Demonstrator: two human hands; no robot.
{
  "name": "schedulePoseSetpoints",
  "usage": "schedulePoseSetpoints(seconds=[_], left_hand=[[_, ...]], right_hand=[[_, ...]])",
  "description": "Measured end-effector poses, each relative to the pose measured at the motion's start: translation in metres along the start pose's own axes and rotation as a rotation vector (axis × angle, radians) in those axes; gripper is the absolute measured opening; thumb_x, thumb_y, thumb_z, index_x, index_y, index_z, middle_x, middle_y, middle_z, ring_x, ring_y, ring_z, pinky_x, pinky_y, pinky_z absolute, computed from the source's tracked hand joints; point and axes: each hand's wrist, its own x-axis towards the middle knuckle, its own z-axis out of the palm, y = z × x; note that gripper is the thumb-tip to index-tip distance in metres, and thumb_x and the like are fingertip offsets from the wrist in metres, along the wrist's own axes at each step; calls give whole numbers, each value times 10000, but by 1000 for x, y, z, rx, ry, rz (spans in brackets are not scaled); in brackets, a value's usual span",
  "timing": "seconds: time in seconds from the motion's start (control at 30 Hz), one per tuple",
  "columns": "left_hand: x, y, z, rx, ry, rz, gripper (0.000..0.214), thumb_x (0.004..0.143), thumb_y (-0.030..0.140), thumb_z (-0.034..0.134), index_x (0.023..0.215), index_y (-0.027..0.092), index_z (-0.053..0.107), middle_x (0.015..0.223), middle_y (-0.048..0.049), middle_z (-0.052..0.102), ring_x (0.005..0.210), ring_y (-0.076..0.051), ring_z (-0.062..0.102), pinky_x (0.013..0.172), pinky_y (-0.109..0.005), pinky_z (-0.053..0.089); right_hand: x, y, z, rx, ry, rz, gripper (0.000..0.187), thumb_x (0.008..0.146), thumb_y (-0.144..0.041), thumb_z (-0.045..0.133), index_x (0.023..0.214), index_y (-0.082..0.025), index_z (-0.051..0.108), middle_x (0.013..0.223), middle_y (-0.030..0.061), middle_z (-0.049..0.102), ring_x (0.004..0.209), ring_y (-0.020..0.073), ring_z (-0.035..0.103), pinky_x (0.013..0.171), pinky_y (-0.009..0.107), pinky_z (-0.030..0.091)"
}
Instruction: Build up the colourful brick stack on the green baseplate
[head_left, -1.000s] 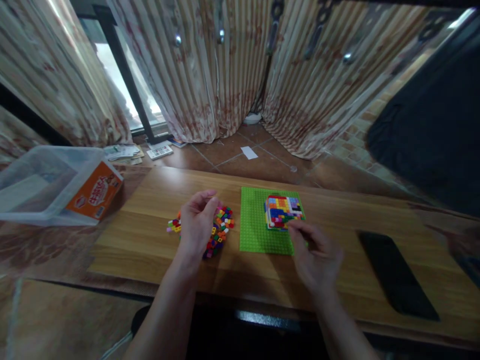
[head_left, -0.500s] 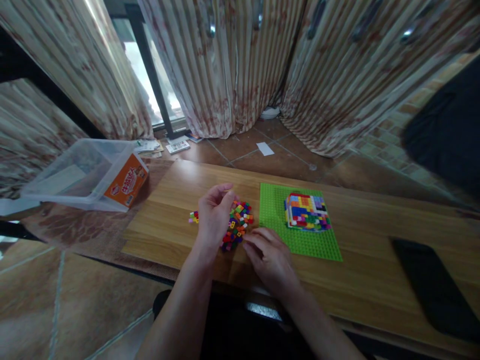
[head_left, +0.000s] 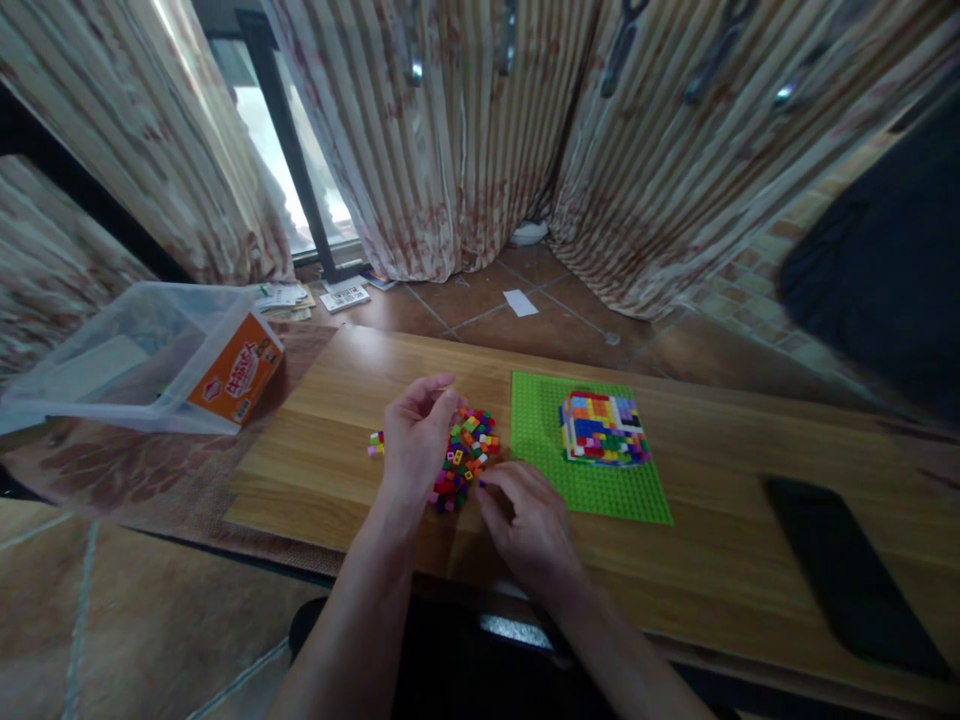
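Note:
A loose heap of small multicoloured toy bricks [head_left: 469, 450] lies on the wooden table. My left hand [head_left: 415, 440] is over the heap's left side, its fingers curled and the thumb against them; what it holds, if anything, is hidden. At the heap's right edge, my right hand [head_left: 529, 520] pinches a small dark purple brick between thumb and forefinger. Right of the heap lies a green studded baseplate [head_left: 536, 425], bearing a block-shaped build of many coloured bricks [head_left: 604, 430].
A clear plastic bin [head_left: 139, 405] with an orange label stands left of the table [head_left: 300, 450]. Toward the table's right end rests a flat black object [head_left: 851, 570]. Striped curtains [head_left: 465, 140] hang behind, and a white paper [head_left: 520, 303] lies on the tiled floor.
The view has shifted slightly, so everything sits a little further left. My right fingertips have drawn slightly apart, and a dark purple brick now shows between them. My left hand keeps its curled pose.

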Motion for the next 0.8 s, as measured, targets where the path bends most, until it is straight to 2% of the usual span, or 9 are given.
schedulePoseSetpoints(seconds=[0.2, 0.37, 0.43, 0.6, 0.8], left_hand=[[-2, 1, 4, 15, 6, -40, 296, 673, 291, 747, 923, 140, 698, 682, 3, 686, 615, -109, 609, 613, -223, 461], [-4, 1, 7, 55, 13, -41, 315, 666, 311, 751, 928, 141, 708, 673, 3, 680, 610, -113, 605, 595, -225, 452], [-4, 1, 9, 61, 16, -36, 316, 664, 313, 751, 925, 139, 708, 671, 1, 680, 613, -115, 607, 597, -227, 455], [-5, -2, 15, 64, -5, -19, 312, 659, 313, 755, 911, 137, 702, 662, 3, 677, 632, -120, 612, 633, -238, 472], [-6, -4, 18, 46, -15, -27, 291, 660, 299, 749, 894, 135, 695, 668, 7, 674, 631, -113, 604, 646, -236, 471]], right_hand=[[-1, 6, -33, 213, 183, 120, 164, 913, -178, 562, 977, -216, 708, 890, 16, 721, 794, 138, 677, 737, 252, 525], [-4, 38, -75, 113, 381, 192, 190, 922, -247, 572, 1000, -241, 745, 1020, 44, 721, 947, 171, 677, 848, 309, 531], [-6, 52, -92, 54, 434, 213, 204, 913, -275, 582, 1018, -225, 750, 1006, 59, 716, 916, 184, 676, 819, 324, 539], [-13, 74, -116, -85, 418, 258, 248, 915, -312, 557, 1019, -210, 758, 969, 71, 707, 870, 197, 667, 749, 328, 542], [-14, 76, -112, -206, 354, 226, 279, 925, -306, 518, 999, -202, 766, 980, 88, 701, 879, 205, 667, 760, 339, 541]])
